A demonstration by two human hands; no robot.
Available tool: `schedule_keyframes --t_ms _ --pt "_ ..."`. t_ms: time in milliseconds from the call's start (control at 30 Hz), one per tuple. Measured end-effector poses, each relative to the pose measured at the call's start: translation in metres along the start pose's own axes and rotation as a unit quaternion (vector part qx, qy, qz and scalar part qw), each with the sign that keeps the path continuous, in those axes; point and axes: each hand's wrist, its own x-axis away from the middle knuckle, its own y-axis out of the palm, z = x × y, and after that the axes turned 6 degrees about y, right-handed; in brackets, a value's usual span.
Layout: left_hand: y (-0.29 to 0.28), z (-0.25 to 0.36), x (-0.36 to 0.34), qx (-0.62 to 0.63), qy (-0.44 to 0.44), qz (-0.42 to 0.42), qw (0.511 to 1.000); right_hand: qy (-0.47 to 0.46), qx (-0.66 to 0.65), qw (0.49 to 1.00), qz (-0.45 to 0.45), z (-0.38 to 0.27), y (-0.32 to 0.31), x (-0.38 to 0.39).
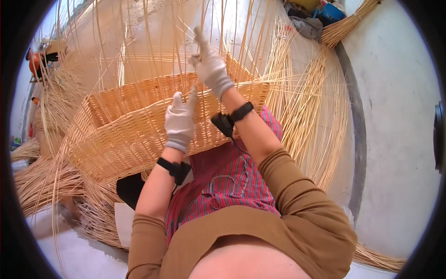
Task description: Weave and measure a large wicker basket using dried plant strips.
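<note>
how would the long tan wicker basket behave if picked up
The basket is probably light for its size, being hollow and thin-walled. Its close weave suggests stiff sides, while the slender tan upright canes would likely sway.

– What colours are seen?
– The basket (pixel 125 146) is woven in honey tan, patterned with fine ribs; the gloves (pixel 180 123) are coloured off-white.
– What else is shown?
– The cloth (pixel 225 179) is striped in red and blue-grey; the shirt (pixel 306 218) is coloured brown, the straps (pixel 242 111) black.
</note>
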Motion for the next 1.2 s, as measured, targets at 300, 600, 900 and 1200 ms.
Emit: schedule_keyframes --t_ms 300,600,900,1200 --pt "0.01 -0.003 -0.012 -0.023 0.015 0.08 0.996 0.418 -0.178 0.871 0.189 0.0 -0.098 0.103" --pt "0.047 0.071 -0.045 0.03 0.085 -0.011 0.996 0.034 0.097 0.99 0.098 0.006 -0.083 0.01" --pt "0.066 0.079 -0.056 0.08 0.085 0.045 0.992 0.351 0.121 0.917 0.146 0.026 -0.134 0.056" --pt "-0.05 -0.116 0.077 0.297 -0.065 0.317 0.898 0.246 -0.08 0.963 -0.07 -0.066 0.023 0.097"
